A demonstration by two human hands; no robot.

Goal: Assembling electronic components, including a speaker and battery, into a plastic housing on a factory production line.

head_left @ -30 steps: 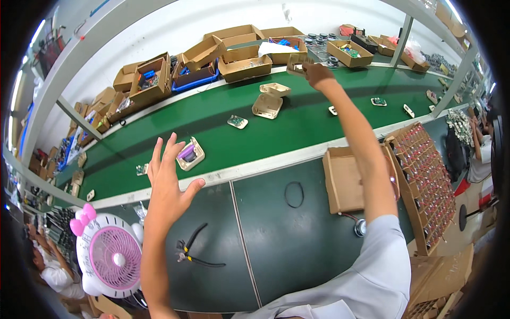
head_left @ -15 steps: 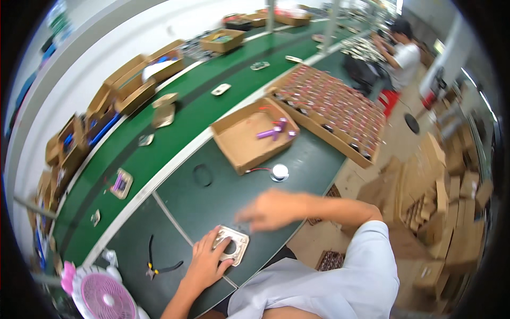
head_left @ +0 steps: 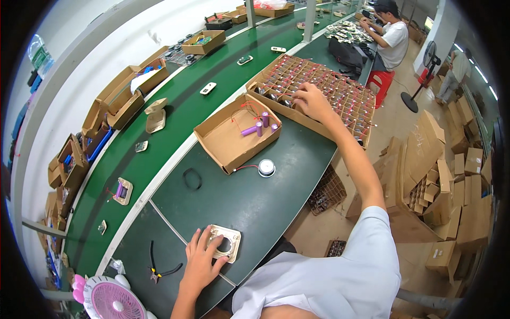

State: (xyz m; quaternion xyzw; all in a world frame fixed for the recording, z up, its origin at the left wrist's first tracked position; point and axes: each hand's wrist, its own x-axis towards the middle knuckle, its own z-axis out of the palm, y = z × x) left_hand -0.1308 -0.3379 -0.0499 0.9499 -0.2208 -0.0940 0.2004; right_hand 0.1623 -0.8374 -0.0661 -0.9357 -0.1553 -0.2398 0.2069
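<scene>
A cream plastic housing (head_left: 232,235) with a round opening lies on the green worktop near me. My left hand (head_left: 201,261) grips its left side, thumb and fingers spread around the opening. Farther off, my right hand (head_left: 314,103) reaches over the near edge of a cardboard box with dividers (head_left: 340,130). Its fingers are bent together at the front row of cells; what they pinch is hidden. Dark round speakers (head_left: 272,97) with red wires stand in that row. One loose speaker (head_left: 266,168) with a wire lies on the worktop.
An open cardboard tray (head_left: 220,146) holds purple cylindrical batteries (head_left: 259,127). A black ring (head_left: 192,178), cutting pliers (head_left: 155,274) and a pink fan (head_left: 114,300) are nearby. Housings and boards sit along the green conveyor (head_left: 178,125). A co-worker (head_left: 393,40) sits at the far right.
My right hand has swung forward from beside the housing to the divided box. My left hand stays on the housing. The view has shifted slightly.
</scene>
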